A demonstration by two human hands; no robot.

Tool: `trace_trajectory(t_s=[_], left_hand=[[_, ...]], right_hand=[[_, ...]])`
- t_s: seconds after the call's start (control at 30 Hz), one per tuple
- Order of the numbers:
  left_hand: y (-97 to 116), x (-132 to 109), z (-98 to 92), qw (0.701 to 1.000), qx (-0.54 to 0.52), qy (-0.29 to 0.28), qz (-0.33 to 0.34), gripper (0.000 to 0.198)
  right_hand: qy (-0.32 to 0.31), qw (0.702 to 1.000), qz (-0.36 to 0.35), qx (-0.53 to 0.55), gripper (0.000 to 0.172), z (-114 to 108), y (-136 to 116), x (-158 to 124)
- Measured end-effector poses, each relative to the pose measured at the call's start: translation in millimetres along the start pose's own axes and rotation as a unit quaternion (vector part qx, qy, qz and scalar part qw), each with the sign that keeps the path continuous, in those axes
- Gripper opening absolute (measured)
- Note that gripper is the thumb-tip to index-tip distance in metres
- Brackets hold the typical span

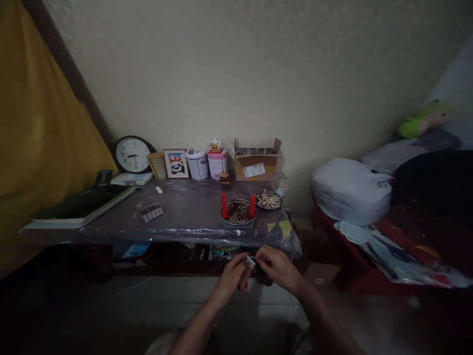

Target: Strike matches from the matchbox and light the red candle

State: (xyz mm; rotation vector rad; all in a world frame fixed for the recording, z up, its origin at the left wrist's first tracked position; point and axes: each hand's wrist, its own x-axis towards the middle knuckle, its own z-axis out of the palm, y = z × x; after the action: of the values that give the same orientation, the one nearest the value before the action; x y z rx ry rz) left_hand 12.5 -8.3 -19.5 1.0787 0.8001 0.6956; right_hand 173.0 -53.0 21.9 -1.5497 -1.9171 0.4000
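My left hand [235,274] holds a small matchbox [250,263] in front of the table's near edge. Its fingers are closed round the box. Close beside it on the right, my right hand [275,265] is pinched at the box's end, on something too small to make out. Beyond my hands on the table [192,207] sits a round dish [239,212] of dark and pale bits, with a red candle [223,206] at its left side and another red candle [252,204] at its right. Behind it to the right is a plate of matchsticks [268,199].
Several small boxes [151,212] lie at the table's left. Along the wall stand a clock [133,154], a panda picture [176,164], two tins and an open carton [255,166]. White bags [351,190] are piled at the right, and a yellow curtain [44,138] hangs left.
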Motion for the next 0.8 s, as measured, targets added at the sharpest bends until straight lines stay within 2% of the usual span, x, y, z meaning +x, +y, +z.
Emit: trace_trajectory(t_s=[0.2, 0.37, 0.47, 0.67, 0.8], left_hand=[[11.8, -7.2, 3.1, 1.0, 0.01, 0.022, 0.012, 0.045], [10.7, -7.1, 6.7, 0.998, 0.049, 0.019, 0.021, 0.045], [7.9, -6.5, 8.3, 0.998, 0.059, 0.012, 0.027, 0.043], [5.6, -6.0, 8.5, 0.998, 0.039, -0.015, 0.045, 0.041], [6.9, -5.4, 7.4, 0.999, 0.041, -0.01, 0.026, 0.047]], right_hand=[[0.023, 0.999, -0.035, 0.024, 0.018, -1.8, -2.0, 1.3], [0.008, 0.997, -0.071, -0.006, 0.021, 2.4, -4.1, -2.4], [-0.005, 0.996, -0.085, 0.018, 0.021, 4.9, -6.7, -3.2], [0.015, 0.993, -0.053, 0.104, 0.012, 6.8, -9.4, 0.4], [0.038, 0.993, -0.025, 0.113, 0.014, 2.3, -6.6, 1.8]])
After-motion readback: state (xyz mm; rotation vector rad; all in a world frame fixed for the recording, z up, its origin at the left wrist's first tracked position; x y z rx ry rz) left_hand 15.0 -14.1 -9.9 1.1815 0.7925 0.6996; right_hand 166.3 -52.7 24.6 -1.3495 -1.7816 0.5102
